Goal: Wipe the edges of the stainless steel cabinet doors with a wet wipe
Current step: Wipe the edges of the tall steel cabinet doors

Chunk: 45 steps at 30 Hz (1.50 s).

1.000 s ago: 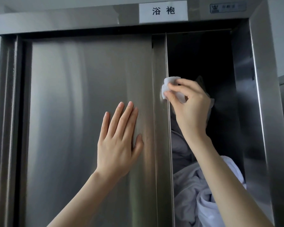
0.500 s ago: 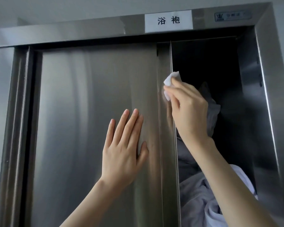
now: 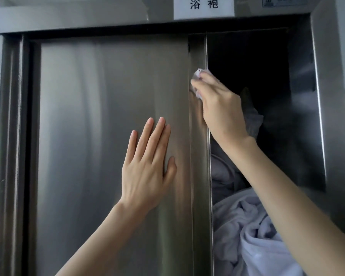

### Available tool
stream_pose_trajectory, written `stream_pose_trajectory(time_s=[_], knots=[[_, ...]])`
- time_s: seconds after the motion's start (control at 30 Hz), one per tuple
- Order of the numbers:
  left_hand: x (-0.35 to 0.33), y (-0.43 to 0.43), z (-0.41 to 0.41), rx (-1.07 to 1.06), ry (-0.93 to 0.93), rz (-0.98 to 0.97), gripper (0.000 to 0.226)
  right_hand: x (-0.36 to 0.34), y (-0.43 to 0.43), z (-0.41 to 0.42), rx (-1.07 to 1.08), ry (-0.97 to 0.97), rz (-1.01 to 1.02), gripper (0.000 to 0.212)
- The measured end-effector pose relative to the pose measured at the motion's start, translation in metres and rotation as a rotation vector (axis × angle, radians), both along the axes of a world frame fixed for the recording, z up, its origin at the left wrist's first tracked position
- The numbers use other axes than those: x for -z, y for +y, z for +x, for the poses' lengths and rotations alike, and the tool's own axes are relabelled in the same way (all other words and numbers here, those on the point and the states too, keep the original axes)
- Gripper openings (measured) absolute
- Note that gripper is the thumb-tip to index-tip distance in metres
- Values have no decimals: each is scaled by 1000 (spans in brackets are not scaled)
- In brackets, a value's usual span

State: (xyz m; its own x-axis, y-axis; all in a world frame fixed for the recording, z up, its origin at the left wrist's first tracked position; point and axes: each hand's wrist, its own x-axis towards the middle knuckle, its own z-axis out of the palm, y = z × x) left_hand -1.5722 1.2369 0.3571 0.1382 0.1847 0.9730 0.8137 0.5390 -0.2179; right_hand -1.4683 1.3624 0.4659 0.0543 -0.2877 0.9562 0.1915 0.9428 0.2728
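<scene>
Wipe [image 3: 197, 73] sits bunched in our right hand [image 3: 220, 105], fingers closed round it, pressed on the door edge [image 3: 197, 136] at one o'clock; our left hand [image 3: 147, 168] lies flat, fingers spread, on the door [image 3: 108, 116].

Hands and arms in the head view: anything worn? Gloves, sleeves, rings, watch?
Nothing worn that shows. The left hand and right hand are bare, without gloves, rings or a watch. Both forearms are uncovered down to the picture's lower edge, no sleeve in view. Nails are short and unpainted.
</scene>
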Motion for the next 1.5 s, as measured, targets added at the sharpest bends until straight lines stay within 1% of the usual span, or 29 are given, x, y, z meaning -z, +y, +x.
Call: stream_pose_trajectory(time_s=[0.03, 0.1, 0.23, 0.3, 0.37, 0.47, 0.53, 0.6, 0.67, 0.73, 0.8, 0.87, 0.9, 0.97, 1.07, 1.13, 1.17, 1.23, 1.3, 1.37, 1.43, 1.5], knots=[[3, 0, 1, 6, -13, -6, 58, 12, 1, 0, -16, -12, 7, 27], [10, 0, 3, 9, -22, -17, 57, 13, 2, 3, -11, -29, 26, 25], [24, -2, 4, 7, -24, -15, 56, -7, -5, 3, 178, -108, -101, 27], [33, -3, 4, 12, -17, -24, 56, 7, -8, 4, 235, -98, -138, 26], [46, -4, 1, 25, -2, -29, 55, 44, -9, 6, 158, -87, -121, 20], [78, -6, -5, 34, 13, -37, 55, 129, -7, 8, -17, -21, -77, 14], [105, -6, -6, 29, 14, -66, 56, 191, -6, 9, -41, -41, -83, 17], [130, -6, -7, 28, 13, -111, 58, 234, -8, 12, -67, -81, -89, 17], [145, -7, -9, 14, 33, -148, 59, 239, -9, 12, -119, -66, -105, 15], [148, -8, -13, 13, 56, -171, 59, 219, -12, 9, -170, 9, -119, 14], [148, -8, -16, 22, 66, -170, 59, 200, -18, 2, -187, 67, -137, 14], [149, -10, -19, 37, 67, -176, 59, 201, -22, -4, -177, 85, -187, 17], [152, -12, -20, 48, 69, -189, 59, 214, -24, -6, -174, 86, -217, 18], [161, -19, -26, 60, 77, -220, 59, 262, -29, -6, -182, 45, -284, 22], [180, -26, -31, 57, 68, -248, 58, 361, -41, 5, -135, -97, -385, 24], [189, -26, -31, 58, 61, -247, 57, 401, -50, 12, -82, -195, -407, 25], [190, -25, -30, 57, 58, -241, 56, 404, -50, 13, -71, -226, -406, 26], [192, -23, -29, 59, 45, -233, 57, 383, -45, 9, -56, -215, -374, 29], [192, -23, -28, 61, 33, -233, 58, 352, -39, 2, -54, -136, -329, 27], [191, -24, -27, 70, 25, -233, 58, 338, -35, -4, -72, -75, -313, 25], [191, -24, -27, 93, 14, -230, 59, 358, -35, -5, -70, -68, -347, 27], [198, -24, -26, 122, -13, -237, 60, 405, -40, 2, -58, -133, -391, 32]])
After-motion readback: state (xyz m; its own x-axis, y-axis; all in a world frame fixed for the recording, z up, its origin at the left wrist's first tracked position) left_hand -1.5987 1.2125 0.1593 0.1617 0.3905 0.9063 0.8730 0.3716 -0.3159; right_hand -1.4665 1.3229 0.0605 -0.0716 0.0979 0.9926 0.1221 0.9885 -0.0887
